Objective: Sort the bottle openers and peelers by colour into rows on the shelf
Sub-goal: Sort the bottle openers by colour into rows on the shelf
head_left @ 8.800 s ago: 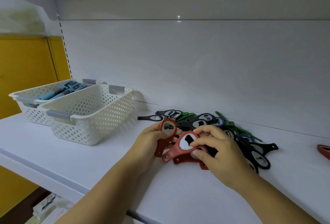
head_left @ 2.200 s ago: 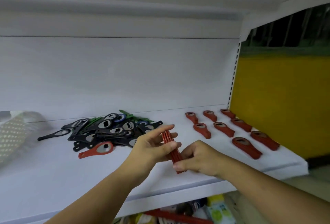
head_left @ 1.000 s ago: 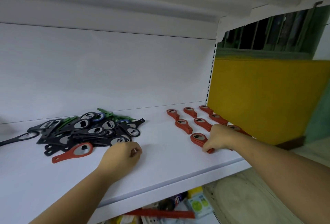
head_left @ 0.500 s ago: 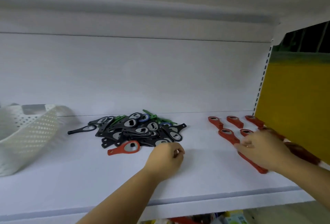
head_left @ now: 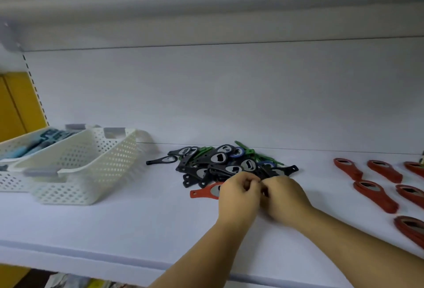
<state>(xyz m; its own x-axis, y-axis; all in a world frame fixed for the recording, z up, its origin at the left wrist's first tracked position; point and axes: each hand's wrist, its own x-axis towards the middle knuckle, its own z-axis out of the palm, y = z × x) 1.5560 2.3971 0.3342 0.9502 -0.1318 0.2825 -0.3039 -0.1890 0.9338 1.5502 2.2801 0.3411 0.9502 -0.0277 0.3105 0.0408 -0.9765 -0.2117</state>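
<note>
Two white baskets [head_left: 75, 168] are parked at the left of the shelf [head_left: 128, 225]. Mid-shelf, a mixed pile [head_left: 229, 164] of openers is heaped, a red opener [head_left: 205, 192] at its near edge. The left hand [head_left: 238, 198] and right hand [head_left: 285, 199] are curled together there; whether anything's held can't be told. Red openers [head_left: 374, 192] are lined up at right.
</note>
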